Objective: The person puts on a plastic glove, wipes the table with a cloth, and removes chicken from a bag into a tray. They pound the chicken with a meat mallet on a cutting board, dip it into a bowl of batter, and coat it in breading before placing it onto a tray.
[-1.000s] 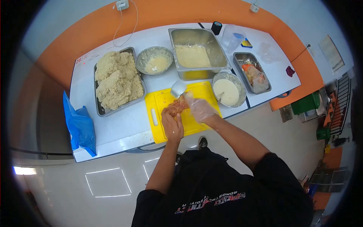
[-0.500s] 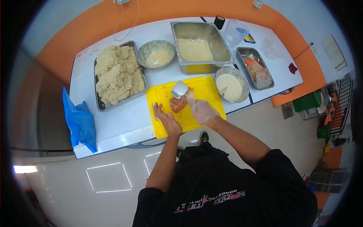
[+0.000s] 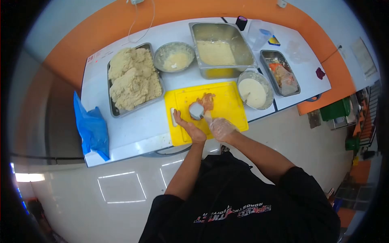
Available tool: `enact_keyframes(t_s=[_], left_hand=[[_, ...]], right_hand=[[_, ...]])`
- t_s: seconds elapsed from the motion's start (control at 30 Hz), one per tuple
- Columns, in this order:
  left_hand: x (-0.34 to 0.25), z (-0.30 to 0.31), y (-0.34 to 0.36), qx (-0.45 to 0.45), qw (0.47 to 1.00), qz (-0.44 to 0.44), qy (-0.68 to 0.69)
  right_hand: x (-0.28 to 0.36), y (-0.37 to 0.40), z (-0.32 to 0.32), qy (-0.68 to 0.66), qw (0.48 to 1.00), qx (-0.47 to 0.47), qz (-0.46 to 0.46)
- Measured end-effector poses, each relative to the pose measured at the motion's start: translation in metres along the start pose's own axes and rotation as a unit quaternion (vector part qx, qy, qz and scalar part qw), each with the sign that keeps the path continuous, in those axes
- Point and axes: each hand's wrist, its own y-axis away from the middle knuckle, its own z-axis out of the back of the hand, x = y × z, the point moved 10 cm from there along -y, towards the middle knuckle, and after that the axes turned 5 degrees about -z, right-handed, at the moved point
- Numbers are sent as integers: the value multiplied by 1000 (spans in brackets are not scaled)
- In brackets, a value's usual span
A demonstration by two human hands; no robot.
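My right hand (image 3: pixel 223 128), in a clear plastic glove, is wrapped round the handle of a metal meat mallet (image 3: pixel 196 109). The mallet's round head is over the near part of a piece of raw meat (image 3: pixel 207 100); whether it touches cannot be made out. Under the meat lies a yellow cutting board (image 3: pixel 231 115) at the table's front edge. My left hand (image 3: pixel 193 130) is bare and open, fingers stretched out, just left of the mallet over the board's near left part. Nothing shows in its palm.
A tray of breaded pieces (image 3: pixel 162 86) stands left, near a blue bag (image 3: pixel 94 131). Behind the board are a flour bowl (image 3: pixel 162 65) and a deep steel pan (image 3: pixel 221 73). A batter bowl (image 3: pixel 267 99) and a small meat tray (image 3: pixel 294 92) stand right.
The mallet has come down and nearer to me, with the right hand drawn back. More meat now shows beyond its head. My left hand stays open beside it. The view has shifted slightly.
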Motion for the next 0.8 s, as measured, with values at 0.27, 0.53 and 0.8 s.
enact_keyframes(t_s=[0.27, 0.53, 0.8], left_hand=[[0, 1, 1, -7, 1000, -9, 29], [-2, -2, -2, 7, 1000, 5, 20], [2, -7, 0, 25, 999, 18, -10]], right_hand=[[-30, 2, -4, 21, 999, 21, -37], [-70, -3, 28, 73, 994, -10, -74], [-75, 8, 49, 45, 992, -32, -109]])
